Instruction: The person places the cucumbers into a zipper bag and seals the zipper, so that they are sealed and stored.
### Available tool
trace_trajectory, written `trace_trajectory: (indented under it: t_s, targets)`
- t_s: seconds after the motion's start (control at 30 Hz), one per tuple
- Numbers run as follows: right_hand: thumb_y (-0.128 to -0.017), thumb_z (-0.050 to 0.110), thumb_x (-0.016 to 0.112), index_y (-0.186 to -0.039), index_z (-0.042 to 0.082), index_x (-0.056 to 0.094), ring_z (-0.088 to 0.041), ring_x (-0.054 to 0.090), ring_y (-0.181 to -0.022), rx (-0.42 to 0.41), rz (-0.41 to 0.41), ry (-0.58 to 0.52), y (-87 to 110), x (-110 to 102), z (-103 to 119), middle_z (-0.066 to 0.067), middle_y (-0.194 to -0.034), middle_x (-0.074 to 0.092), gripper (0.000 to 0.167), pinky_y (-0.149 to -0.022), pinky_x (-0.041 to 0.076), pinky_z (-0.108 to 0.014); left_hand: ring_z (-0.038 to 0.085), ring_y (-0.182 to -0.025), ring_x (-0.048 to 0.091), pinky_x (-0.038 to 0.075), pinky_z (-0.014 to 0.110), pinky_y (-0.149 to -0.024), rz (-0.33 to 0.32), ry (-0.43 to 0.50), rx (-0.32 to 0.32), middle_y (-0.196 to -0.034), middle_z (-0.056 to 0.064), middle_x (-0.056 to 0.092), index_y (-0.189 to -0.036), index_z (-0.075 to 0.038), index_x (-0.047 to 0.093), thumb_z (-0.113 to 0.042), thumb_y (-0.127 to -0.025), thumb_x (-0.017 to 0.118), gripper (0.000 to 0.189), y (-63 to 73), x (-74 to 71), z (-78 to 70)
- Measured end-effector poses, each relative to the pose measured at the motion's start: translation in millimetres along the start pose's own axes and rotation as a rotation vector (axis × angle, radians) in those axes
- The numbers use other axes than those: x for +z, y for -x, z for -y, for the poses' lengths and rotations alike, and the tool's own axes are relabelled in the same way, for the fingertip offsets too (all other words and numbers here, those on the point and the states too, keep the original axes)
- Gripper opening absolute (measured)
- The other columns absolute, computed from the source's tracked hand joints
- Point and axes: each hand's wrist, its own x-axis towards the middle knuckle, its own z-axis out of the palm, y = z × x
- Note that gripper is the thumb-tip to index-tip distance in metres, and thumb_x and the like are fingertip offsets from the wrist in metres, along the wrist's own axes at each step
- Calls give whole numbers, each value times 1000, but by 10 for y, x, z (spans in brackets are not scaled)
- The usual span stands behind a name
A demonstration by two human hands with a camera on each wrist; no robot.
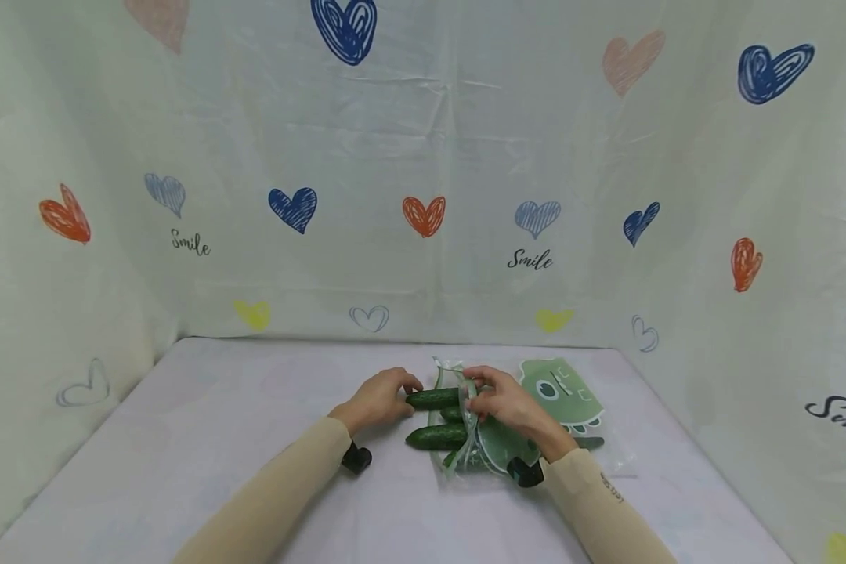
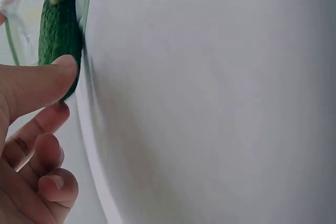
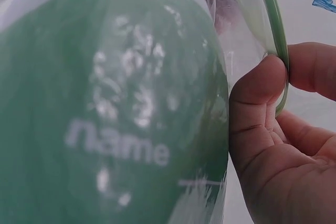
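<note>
In the head view a clear zip bag (image 1: 567, 392) with a green cartoon print lies on its side, its mouth facing left. My left hand (image 1: 377, 401) pinches the outer end of a dark green cucumber (image 1: 433, 399) that is partly inside the mouth. The left wrist view shows my thumb (image 2: 58, 74) on that cucumber (image 2: 59, 35), with a fingertip at its end. With thumb and finger, my right hand (image 1: 504, 403) pinches the bag's green-edged mouth (image 3: 281, 30). Another cucumber (image 1: 435, 437) pokes out of the mouth below, and more green shows between and beneath them.
A pale cloth covers the table (image 1: 254, 439). Behind it hangs a white curtain (image 1: 366, 266) printed with hearts. A black wrist camera (image 1: 356, 457) sits on the left wrist, another camera (image 1: 525, 472) on the right.
</note>
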Motion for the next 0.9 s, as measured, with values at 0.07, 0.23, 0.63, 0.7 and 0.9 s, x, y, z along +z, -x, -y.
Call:
trace_trajectory:
  t_s: [0.07,0.23,0.63,0.7,0.9]
  targets:
    - [-87,-5,58,-139,-10,37,-21,56,-75,3,2,4,4,-2,-5,-26,-115,42,56,-68,50,-45,20,-91,57,45,40,-82,-6,13,-6,-92,-3,61,-110,-15,69,-13,-77,78,34,26,-11,23]
    - [-87,-5,58,-139,-10,37,-22,56,-75,4,-1,-1,13,-10,-3,-27,-118,41,56,-68,50,-45,16,-84,55,45,36,-77,-9,33,3,-88,-4,60,-109,-14,69,-14,-78,77,32,33,-17,31]
    - [-87,-7,58,-137,-11,40,-21,55,-73,-18,-7,14,17,15,42,-27,-112,42,53,-67,50,-45,14,-79,53,44,34,-72,-34,25,-21,-85,-4,59,-108,-14,71,-13,-84,72,23,9,1,-44]
    - [-86,-7,58,-136,-11,40,-21,56,-72,-21,-9,16,13,17,42,-27,-111,43,53,-66,51,-43,14,-79,54,44,34,-72,-47,27,-9,-84,-4,60,-107,-13,71,-14,-85,72,23,-13,11,-79]
    - [-86,-6,59,-137,-11,40,-21,55,-72,-17,-6,12,-3,11,29,-27,-111,44,54,-65,51,-41,12,-77,54,43,31,-71,-82,48,32,-79,-6,60,-105,-14,72,-15,-84,73,21,-136,76,-186]
